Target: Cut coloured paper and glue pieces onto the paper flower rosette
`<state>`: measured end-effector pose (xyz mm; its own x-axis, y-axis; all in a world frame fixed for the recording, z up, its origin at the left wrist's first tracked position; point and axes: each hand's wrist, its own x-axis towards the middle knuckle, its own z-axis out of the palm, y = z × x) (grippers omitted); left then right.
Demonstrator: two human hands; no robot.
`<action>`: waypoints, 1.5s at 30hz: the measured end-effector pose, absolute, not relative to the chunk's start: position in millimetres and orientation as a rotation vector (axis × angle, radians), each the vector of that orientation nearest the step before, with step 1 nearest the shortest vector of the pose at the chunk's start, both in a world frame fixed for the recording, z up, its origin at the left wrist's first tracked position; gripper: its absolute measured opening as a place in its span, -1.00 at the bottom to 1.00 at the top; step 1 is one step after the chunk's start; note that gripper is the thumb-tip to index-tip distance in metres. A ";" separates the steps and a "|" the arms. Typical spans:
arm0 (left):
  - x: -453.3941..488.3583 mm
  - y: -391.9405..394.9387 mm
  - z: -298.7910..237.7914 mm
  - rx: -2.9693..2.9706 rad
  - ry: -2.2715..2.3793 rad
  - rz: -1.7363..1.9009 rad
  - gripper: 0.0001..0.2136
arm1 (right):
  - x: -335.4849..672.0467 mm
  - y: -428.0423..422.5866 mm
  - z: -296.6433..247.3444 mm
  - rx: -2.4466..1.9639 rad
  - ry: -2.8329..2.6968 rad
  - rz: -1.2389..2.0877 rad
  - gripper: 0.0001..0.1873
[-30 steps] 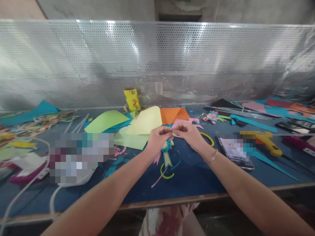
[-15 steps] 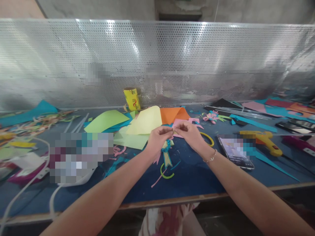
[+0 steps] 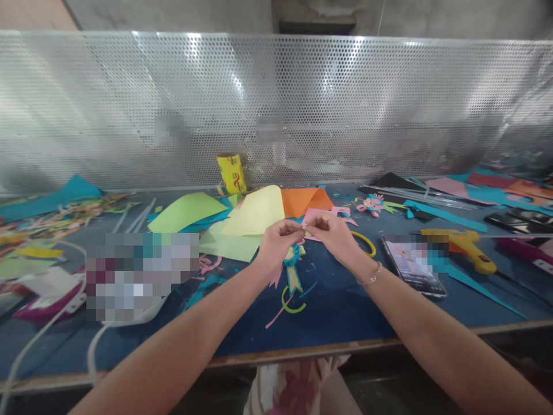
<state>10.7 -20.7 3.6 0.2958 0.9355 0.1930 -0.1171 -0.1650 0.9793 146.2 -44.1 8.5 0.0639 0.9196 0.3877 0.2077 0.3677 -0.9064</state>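
Observation:
My left hand (image 3: 279, 239) and my right hand (image 3: 330, 230) meet at the middle of the blue table, both with fingers pinched closed. Whatever lies between the fingertips is too small and covered to make out. Just below the left fingers lies a paper rosette (image 3: 292, 256) in teal, with pale yellow and teal ribbon tails (image 3: 294, 279). A green curved paper strip (image 3: 294, 305) and a thin pink strip (image 3: 276, 319) lie nearer the front edge. Behind the right hand is a pink paper piece (image 3: 317, 216), and a yellow ring (image 3: 366, 243) sits beside the right wrist.
Sheets of pale yellow paper (image 3: 257, 213), green paper (image 3: 185, 212) and orange paper (image 3: 305, 202) lie behind my hands. A phone (image 3: 408, 268) and a yellow glue gun (image 3: 464, 242) are at right. A perforated metal panel (image 3: 302, 86) closes off the back. A finished-looking paper flower (image 3: 372, 204) lies back right.
Both hands stay pinched together at nearly the same place, with only slight finger movement. The things on the table have not visibly moved.

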 end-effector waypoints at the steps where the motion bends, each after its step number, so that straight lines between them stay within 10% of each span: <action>1: 10.7 -20.9 3.9 1.413 0.823 1.143 -0.89 | 146.2 -44.1 8.9 -1.097 -1.427 0.750 -0.90; 29: 10.5 -23.8 4.5 1.443 0.788 1.229 -0.86 | 150.1 -44.8 9.2 -1.101 -1.434 0.824 -0.76; 45: 9.9 -16.4 1.0 1.328 0.794 1.176 -0.85 | 147.5 -51.0 9.7 -1.213 -1.748 0.204 -0.86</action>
<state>9.9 -16.4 1.0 0.2727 0.9444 0.1838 -0.1831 -0.1366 0.9736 147.5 -51.0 9.7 -0.0420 0.7937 0.6068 0.6324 0.4913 -0.5989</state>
